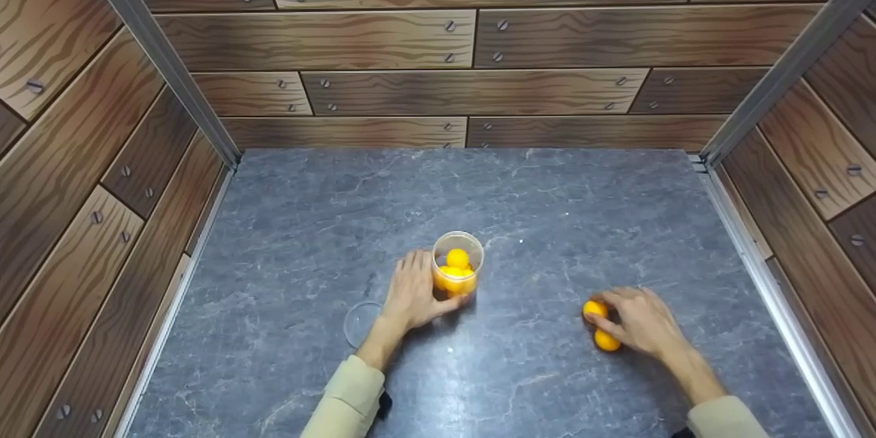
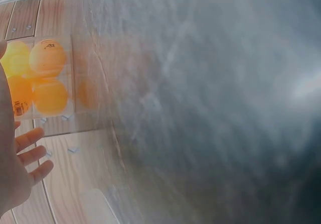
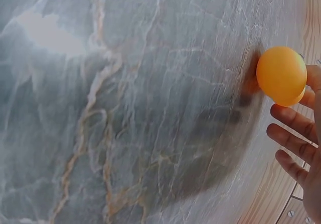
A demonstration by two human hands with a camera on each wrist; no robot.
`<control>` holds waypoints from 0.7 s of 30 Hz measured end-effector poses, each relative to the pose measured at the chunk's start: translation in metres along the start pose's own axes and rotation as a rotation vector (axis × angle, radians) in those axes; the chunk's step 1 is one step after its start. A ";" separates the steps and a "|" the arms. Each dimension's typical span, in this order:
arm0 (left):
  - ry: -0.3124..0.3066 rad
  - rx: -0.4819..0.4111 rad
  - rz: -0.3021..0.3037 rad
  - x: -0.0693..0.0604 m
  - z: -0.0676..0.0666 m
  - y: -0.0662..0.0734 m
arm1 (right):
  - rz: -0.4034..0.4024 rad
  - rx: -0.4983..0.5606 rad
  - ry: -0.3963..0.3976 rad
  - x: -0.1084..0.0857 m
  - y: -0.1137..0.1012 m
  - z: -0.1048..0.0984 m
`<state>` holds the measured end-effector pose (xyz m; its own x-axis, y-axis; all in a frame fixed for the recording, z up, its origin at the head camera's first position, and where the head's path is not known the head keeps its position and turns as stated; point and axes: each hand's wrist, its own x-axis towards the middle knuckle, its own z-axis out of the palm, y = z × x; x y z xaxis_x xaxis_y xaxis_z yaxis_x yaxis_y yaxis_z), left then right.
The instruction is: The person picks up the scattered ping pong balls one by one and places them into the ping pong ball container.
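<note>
A clear plastic cup [image 1: 445, 246] stands on the grey marbled table with several orange ping-pong balls [image 1: 457, 274] inside. My left hand [image 1: 414, 294] grips it from the left, thumb across the near side. In the left wrist view the balls [image 2: 48, 58] show through the cup wall, some with dark print. Away to the right, my right hand [image 1: 640, 320] pinches an orange ping-pong ball [image 1: 593, 309] between thumb and finger, low over the table. Another orange ball [image 1: 606, 340] lies just nearer, below the thumb. The right wrist view shows one ball [image 3: 281, 76] largely covering the other.
A round transparent lid [image 1: 361, 325] lies flat left of the left forearm. Wood-patterned panels [image 1: 383, 41] wall the table at the back and both sides, with metal rails [image 1: 787, 315] along the side edges.
</note>
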<state>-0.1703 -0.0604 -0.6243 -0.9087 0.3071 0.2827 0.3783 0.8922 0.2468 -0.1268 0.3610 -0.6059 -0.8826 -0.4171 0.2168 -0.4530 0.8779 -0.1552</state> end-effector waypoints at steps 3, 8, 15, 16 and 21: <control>0.011 -0.007 0.003 0.000 0.000 0.000 | 0.005 -0.003 0.003 0.002 -0.002 0.001; 0.011 -0.012 0.001 0.000 0.000 0.000 | 0.005 0.003 0.018 0.005 -0.005 0.001; -0.003 -0.017 -0.003 0.000 -0.001 0.000 | -0.015 0.015 0.059 0.013 -0.013 -0.001; -0.003 -0.018 -0.002 0.000 -0.001 0.000 | -0.020 0.015 0.066 0.015 -0.014 -0.001; 0.002 -0.031 0.001 0.000 -0.001 0.000 | -0.050 0.026 0.095 0.022 -0.021 -0.006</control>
<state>-0.1702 -0.0610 -0.6232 -0.9079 0.3072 0.2852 0.3846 0.8812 0.2750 -0.1359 0.3345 -0.5919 -0.8433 -0.4354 0.3151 -0.5007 0.8494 -0.1664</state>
